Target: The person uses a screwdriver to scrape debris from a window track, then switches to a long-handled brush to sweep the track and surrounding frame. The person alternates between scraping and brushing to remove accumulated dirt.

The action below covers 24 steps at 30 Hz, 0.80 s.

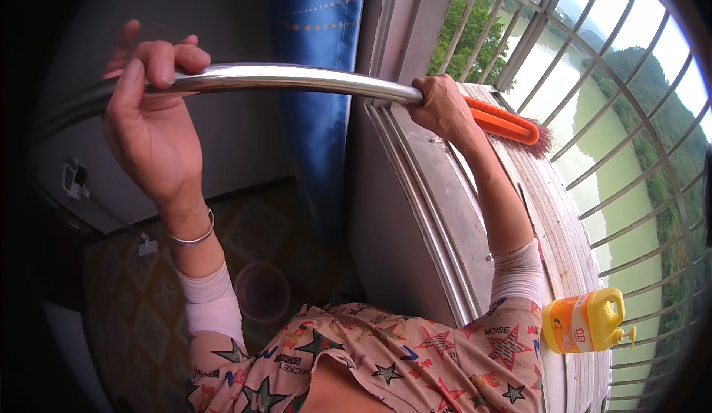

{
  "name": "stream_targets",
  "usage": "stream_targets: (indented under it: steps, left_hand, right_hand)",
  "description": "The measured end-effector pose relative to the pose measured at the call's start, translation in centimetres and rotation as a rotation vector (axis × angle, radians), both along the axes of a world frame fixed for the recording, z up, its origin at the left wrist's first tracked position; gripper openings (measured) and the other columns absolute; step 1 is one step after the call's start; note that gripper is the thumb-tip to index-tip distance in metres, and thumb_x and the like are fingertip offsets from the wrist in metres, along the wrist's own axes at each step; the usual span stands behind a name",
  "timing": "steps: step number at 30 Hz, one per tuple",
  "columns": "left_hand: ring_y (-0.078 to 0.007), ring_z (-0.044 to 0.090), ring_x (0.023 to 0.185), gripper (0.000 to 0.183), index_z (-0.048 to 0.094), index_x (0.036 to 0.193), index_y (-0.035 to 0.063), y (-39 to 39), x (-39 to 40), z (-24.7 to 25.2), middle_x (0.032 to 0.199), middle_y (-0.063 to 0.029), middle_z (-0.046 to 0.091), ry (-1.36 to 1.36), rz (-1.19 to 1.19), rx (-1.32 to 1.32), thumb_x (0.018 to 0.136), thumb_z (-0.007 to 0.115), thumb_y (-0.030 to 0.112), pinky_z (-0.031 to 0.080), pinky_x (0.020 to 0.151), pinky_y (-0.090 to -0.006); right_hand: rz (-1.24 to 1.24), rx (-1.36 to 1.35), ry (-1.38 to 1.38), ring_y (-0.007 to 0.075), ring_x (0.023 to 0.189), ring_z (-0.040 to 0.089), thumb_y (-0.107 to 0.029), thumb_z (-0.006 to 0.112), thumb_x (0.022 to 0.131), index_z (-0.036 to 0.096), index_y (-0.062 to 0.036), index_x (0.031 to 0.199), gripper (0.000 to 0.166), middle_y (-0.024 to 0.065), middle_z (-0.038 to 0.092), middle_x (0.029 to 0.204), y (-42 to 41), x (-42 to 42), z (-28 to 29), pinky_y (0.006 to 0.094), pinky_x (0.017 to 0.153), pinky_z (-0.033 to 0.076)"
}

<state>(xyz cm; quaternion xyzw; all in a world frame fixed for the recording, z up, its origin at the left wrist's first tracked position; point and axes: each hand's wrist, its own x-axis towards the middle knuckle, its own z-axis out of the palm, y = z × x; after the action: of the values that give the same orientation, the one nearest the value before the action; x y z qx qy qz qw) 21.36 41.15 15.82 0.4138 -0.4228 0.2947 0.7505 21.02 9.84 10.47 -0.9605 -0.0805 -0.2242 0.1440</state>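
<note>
A broom with a shiny metal handle [289, 77] lies across the upper view, its pole bowed by the lens. My left hand [158, 146] is loosely curled around the pole at the left, some fingers raised. Farther along, my right hand [445, 107] grips the handle's lower end beside the orange broom head [506, 121]. Dark reddish bristles [540, 140] stick out at the far end of the head, over the pale ledge [562, 235] outside the window. The left end of the pole fades into the dark rim.
A yellow pump bottle [584, 321] stands on the ledge at the lower right, near metal window bars [612, 190]. The sliding window track [423, 213] borders the sill. A blue curtain [322, 135] hangs behind the pole. A pinkish basin [262, 292] and a white power strip [147, 244] are lower left.
</note>
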Motion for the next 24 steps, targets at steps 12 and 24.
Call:
stream_targets:
  steps: [12, 24]
  left_hand:
    - [-0.0201, 0.055, 0.074, 0.031, 0.041, 0.113, -0.0056, -1.9, -0.8, -0.8, 0.072, -0.005, 0.048, 0.098, 0.059, -0.075, 0.09, 0.037, 0.014, 0.042, 0.092, -0.0418]
    - [-0.0221, 0.056, 0.076, 0.033, 0.04, 0.116, -0.0056, -2.9, -1.7, -1.3, 0.074, -0.0062, 0.047, 0.085, 0.103, -0.074, 0.089, 0.037, 0.013, 0.04, 0.094, -0.0431]
  right_hand:
    - [0.046, -0.019, 0.026, 0.0402, 0.061, 0.056, -0.01, 0.057, 0.064, 0.061, 0.0011, 0.065, 0.012, 0.0237, 0.055, 0.061, -2.0, -0.7, -0.2, 0.0433, 0.061, 0.047]
    - [0.056, -0.007, 0.014, 0.0346, 0.054, 0.057, -0.006, 0.057, 0.065, 0.063, 0.0026, 0.068, 0.011, 0.0215, 0.057, 0.06, -3.2, -0.3, -0.2, 0.0398, 0.058, 0.047]
